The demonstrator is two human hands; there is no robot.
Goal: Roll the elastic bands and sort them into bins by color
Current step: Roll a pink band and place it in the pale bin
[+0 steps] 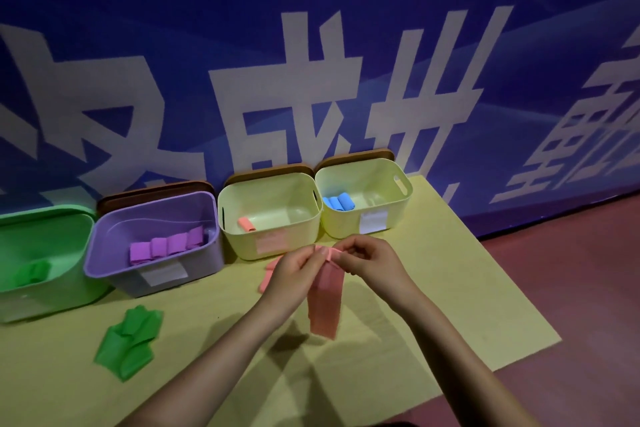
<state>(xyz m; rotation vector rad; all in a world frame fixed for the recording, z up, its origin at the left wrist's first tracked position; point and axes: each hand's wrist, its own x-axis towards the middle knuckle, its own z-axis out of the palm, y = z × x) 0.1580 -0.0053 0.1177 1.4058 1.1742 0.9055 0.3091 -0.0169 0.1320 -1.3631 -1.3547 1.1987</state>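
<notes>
Yellow mat [433, 288] on the floor, four bins along its far edge against the blue wall. Green bin [41, 253] far left, some green band inside. Purple bin [104, 253]: four purple rolls in a row. Cream bin [304, 229], pink label: one pink roll [246, 224]. Second cream bin [398, 215]: blue rolls. Loose green bands [130, 340] lie on the mat, near left, unrolled.

Pink band [323, 302] held up above the mat, just in front of the pink-label bin, hanging free. Left hand [294, 270] and right hand [370, 262] both pinch its top edge, fingertips close together.

Step, as judged: starting the roll at the top end. Next: wind it down evenly, keep the turns tight, then drop it beside the pink roll. Another pink piece [268, 277] lies behind the left hand.
</notes>
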